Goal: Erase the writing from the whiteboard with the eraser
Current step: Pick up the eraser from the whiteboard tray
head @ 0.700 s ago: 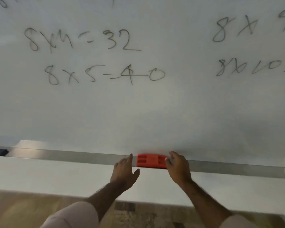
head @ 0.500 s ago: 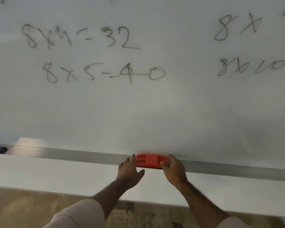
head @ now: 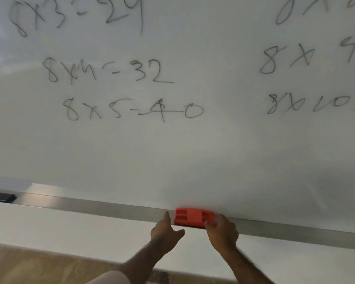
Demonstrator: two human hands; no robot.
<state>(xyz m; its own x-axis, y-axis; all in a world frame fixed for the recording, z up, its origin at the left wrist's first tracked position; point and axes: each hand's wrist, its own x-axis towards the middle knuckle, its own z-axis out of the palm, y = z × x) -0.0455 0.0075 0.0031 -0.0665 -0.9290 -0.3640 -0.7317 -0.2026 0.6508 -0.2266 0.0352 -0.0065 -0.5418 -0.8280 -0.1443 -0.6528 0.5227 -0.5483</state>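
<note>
Nearest the camera, a pale sleeve on the left arm is cut off by the bottom edge, and both forearms rise from there toward the board. Below them a strip of wood-toned floor shows, slightly blurred.

The left hand sits at the left end of the red eraser, fingertips raised beside it and thumb spread out below; its grip is loose and wide, and whether it touches the eraser is hard to make out. The right hand covers the eraser's right end, fingers curled over it and closed on it; that end is hidden under the fingers.

The eraser lies on the metal tray along the bottom of the whiteboard, its ribbed top facing up. At the tray's far left end a dark object is cut off by the frame edge and too unclear to identify.

Above, the handwriting remains on the board: "8x4=32", "8x5=40", and a top row sliced by the upper edge. The sums on the right run off the frame's right side.
</note>
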